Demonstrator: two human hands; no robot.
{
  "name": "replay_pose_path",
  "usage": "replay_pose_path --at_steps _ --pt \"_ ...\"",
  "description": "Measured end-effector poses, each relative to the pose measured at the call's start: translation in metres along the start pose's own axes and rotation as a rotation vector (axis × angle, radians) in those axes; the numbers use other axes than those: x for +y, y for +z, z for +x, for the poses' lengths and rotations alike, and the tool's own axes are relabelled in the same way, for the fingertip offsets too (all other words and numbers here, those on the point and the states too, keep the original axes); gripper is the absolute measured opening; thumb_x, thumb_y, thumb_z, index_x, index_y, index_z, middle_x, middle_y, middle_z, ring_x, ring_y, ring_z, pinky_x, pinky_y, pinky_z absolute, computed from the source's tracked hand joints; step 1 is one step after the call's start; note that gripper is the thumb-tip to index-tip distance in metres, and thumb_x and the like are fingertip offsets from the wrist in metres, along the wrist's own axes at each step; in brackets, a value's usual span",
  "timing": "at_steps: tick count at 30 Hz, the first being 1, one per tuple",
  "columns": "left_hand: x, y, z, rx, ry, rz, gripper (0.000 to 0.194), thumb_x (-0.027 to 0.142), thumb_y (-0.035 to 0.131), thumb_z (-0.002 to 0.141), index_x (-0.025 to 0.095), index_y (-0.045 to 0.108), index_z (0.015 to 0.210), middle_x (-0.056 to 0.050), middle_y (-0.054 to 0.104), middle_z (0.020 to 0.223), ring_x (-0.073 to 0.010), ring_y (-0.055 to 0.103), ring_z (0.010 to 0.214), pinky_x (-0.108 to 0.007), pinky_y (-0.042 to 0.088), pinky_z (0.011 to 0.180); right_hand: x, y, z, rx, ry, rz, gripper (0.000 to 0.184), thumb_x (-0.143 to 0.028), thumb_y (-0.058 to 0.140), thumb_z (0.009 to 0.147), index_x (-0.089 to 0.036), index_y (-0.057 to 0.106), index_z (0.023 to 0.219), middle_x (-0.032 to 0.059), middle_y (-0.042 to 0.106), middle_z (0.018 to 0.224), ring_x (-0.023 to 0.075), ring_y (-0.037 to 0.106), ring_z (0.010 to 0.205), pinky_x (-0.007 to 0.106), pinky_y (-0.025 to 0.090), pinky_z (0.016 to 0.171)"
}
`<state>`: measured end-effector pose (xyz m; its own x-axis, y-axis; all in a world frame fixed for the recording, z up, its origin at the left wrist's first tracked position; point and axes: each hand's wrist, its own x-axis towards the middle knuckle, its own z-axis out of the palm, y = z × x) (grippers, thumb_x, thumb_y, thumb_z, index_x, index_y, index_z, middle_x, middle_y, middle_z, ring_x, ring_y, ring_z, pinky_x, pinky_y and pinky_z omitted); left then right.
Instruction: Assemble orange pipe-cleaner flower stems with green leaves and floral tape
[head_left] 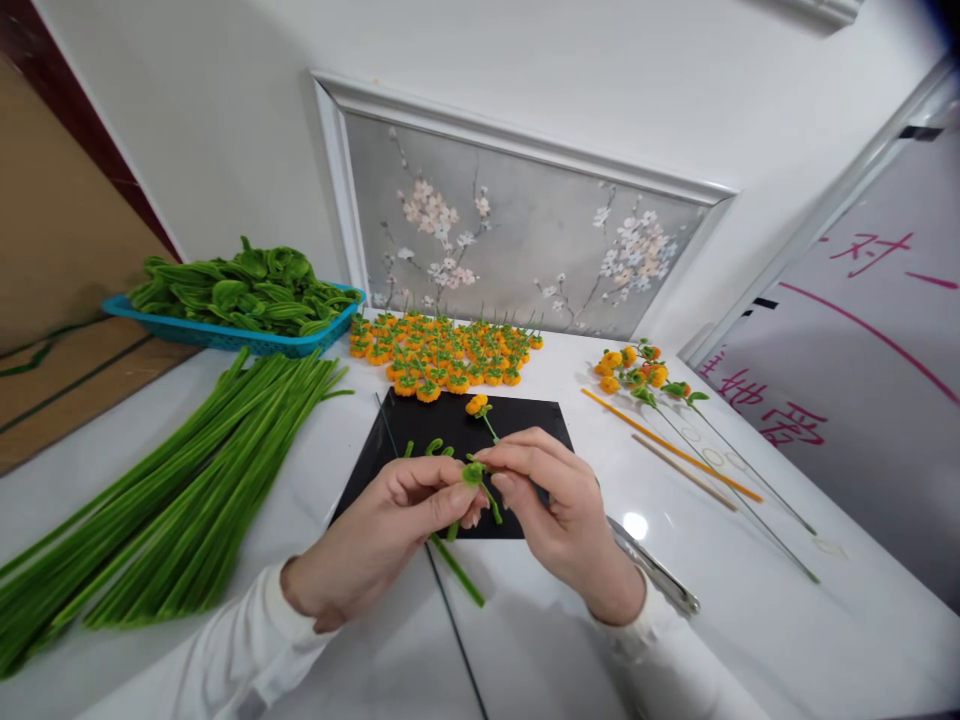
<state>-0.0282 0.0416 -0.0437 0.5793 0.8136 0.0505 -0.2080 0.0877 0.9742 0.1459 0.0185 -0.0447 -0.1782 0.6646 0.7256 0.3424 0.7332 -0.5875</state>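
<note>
Over the near edge of the black mat (525, 420), the left hand (382, 535) and right hand (559, 510) both pinch the green pipe cleaner (474, 474); the white table (750, 620) right of the mat lies mostly open.

Your left hand (390, 525) and right hand (551, 505) pinch a green pipe cleaner (474, 476) over a black mat (450, 425). Beyond your fingertips lie orange flowers (442, 355); left of your left hand, a bundle of green stems (172, 490) and a blue basket (225, 335).
</note>
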Motion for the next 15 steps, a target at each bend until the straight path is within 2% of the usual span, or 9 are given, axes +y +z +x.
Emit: replay_pose_path --at_steps 5,8,11,15 --pt "-0.0003 -0.0019 -0.001 0.021 0.067 0.135 0.014 0.03 0.065 0.08 0.019 0.073 0.08 -0.002 0.06 0.071 -0.0135 0.048 0.067 -0.025 0.038 0.065 -0.0013 0.0005 0.001 -0.003 -0.021 0.017 0.018 -0.013 0.053 0.087 -0.02 0.066 0.098 0.0051 0.063 0.091 0.0143 0.061 0.081 0.027 0.053 0.07" --pt "0.0012 -0.0017 -0.001 0.052 0.154 0.279 0.011 0.025 0.064 0.08 0.02 0.073 0.081 -0.003 0.061 0.074 -0.0149 0.05 0.069 -0.026 0.04 0.065 -0.002 0.001 0.001 0.013 -0.031 0.021 0.017 -0.014 0.055 0.086 -0.021 0.067 0.097 0.0051 0.063 0.089 0.0145 0.061 0.078 0.028 0.054 0.067" --pt "0.0034 -0.0001 -0.001 0.087 0.271 0.404 0.011 0.023 0.063 0.08 0.021 0.073 0.077 -0.004 0.062 0.074 -0.0173 0.053 0.072 -0.029 0.042 0.068 -0.0017 0.0025 -0.0006 0.054 -0.056 0.011 0.018 -0.013 0.059 0.084 -0.022 0.068 0.096 0.0046 0.062 0.088 0.0141 0.061 0.076 0.027 0.054 0.065" --pt "0.0054 0.0022 -0.0023 0.12 0.4 0.523 0.014 0.018 0.061 0.081 0.025 0.073 0.082 -0.003 0.063 0.075 -0.0183 0.055 0.075 -0.03 0.043 0.07 -0.0015 0.0058 -0.0038 0.151 -0.074 -0.017 0.021 -0.009 0.062 0.081 -0.024 0.07 0.094 0.0034 0.061 0.084 0.0131 0.061 0.073 0.026 0.053 0.062"
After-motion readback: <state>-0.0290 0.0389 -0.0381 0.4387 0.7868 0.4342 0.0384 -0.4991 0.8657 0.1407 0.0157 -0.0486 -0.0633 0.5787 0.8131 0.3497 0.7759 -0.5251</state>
